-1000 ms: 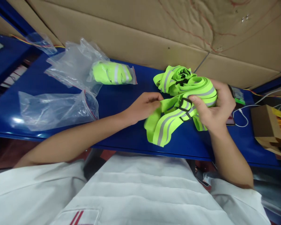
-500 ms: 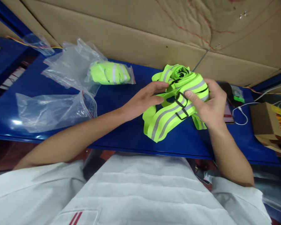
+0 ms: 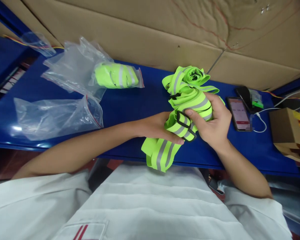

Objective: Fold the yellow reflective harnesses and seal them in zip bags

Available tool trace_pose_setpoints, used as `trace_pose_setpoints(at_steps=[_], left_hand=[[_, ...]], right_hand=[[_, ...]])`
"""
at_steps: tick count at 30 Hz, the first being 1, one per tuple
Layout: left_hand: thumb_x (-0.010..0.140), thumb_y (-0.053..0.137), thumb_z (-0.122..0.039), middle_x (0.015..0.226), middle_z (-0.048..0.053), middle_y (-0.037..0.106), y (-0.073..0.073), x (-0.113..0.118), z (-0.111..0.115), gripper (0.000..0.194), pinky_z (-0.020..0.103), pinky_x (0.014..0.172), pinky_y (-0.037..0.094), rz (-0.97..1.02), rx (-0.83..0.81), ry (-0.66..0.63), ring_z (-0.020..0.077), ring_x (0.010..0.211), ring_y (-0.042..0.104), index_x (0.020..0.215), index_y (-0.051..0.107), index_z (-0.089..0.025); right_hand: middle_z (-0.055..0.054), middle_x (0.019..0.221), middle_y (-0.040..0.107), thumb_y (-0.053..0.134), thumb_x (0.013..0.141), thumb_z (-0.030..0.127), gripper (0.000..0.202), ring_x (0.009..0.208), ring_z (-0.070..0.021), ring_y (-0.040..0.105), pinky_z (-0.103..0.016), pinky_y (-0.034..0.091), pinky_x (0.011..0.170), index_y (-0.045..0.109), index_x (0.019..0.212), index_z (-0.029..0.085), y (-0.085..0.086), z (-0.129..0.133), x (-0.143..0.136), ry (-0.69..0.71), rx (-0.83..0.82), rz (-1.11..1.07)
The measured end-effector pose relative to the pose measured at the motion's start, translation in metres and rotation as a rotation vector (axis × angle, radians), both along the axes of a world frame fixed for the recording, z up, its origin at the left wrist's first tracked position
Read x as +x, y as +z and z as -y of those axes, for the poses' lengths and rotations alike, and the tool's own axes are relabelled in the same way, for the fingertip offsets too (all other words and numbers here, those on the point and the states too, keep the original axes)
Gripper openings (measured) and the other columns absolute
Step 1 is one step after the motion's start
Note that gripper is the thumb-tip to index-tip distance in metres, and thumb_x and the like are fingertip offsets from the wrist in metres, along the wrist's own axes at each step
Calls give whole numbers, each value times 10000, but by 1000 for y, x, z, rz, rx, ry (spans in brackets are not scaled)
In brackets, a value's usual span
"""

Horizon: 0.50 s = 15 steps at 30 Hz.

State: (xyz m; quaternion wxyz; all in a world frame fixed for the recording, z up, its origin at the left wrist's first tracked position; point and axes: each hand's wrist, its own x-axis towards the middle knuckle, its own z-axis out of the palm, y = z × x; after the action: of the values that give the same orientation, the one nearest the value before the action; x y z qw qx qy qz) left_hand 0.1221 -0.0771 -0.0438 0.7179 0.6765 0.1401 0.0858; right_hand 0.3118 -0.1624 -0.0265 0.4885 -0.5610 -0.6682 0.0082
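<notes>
My right hand (image 3: 212, 123) is closed around a folded bundle of neon yellow-green reflective strap (image 3: 195, 101) with grey stripes, its thumb pressed on top. Two black buckles (image 3: 183, 120) sit on the strap between my hands. My left hand (image 3: 162, 128) grips the strap near these buckles, thumb partly hidden by the webbing. A loop of strap (image 3: 160, 155) hangs below the left hand, over the table's front edge. Behind the bundle, another rolled reflective strap (image 3: 193, 74) lies on the blue table.
To the left lie a bagged reflective strap (image 3: 117, 76), several clear zip bags (image 3: 72, 66) and a flat clear bag (image 3: 57, 116). On the right are a phone (image 3: 238, 113), a white cable (image 3: 262, 121) and a cardboard box (image 3: 282, 128). A cardboard-covered wall (image 3: 140, 36) stands behind the blue table (image 3: 130, 103).
The bundle has moved toward me and slightly left, away from the rolled strap behind. My left hand has moved down and closed on the strap by the buckles. More of the phone shows.
</notes>
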Motion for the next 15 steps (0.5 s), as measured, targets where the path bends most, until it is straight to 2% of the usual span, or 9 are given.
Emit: trace_pose_setpoints(at_steps=[3, 6, 8, 11, 15], left_hand=[[696, 905, -255, 1020, 22, 774, -3, 4, 12, 438, 329, 911, 570, -24, -161, 114, 192, 952, 717, 1078, 710, -173], [713, 883, -274, 999, 25, 774, -6, 4, 15, 408, 329, 890, 565, -89, -196, 107, 195, 930, 716, 1078, 735, -167], [741, 860, -304, 982, 25, 774, -4, 2, 10, 380, 319, 857, 557, -112, -135, 49, 199, 913, 713, 1075, 749, -162], [789, 820, -311, 1008, 14, 775, 2, -3, -2, 338, 305, 882, 543, -57, 55, -14, 201, 945, 708, 1083, 750, -160], [847, 778, -295, 1036, 21, 777, 7, -7, -13, 275, 289, 914, 541, 27, 247, -50, 191, 956, 695, 1082, 747, -152]], right_hand=[[-69, 1155, 762, 766, 906, 494, 416, 1062, -283, 740, -480, 615, 991, 693, 1232, 246, -3, 1, -4, -29, 59, 22], [-72, 1174, 760, 765, 905, 500, 434, 1076, -283, 740, -479, 617, 992, 687, 1243, 239, -3, 4, -4, -45, 78, 46], [-67, 1162, 766, 774, 898, 500, 435, 1060, -277, 742, -463, 621, 972, 690, 1240, 245, 0, 5, -2, -62, 67, 44], [-52, 1134, 774, 802, 874, 501, 431, 1014, -264, 746, -428, 631, 916, 697, 1220, 266, 5, 7, 1, -76, 31, -2], [-17, 991, 775, 826, 854, 494, 366, 855, -226, 745, -386, 640, 774, 716, 1110, 258, 13, 4, 4, 15, -110, -166]])
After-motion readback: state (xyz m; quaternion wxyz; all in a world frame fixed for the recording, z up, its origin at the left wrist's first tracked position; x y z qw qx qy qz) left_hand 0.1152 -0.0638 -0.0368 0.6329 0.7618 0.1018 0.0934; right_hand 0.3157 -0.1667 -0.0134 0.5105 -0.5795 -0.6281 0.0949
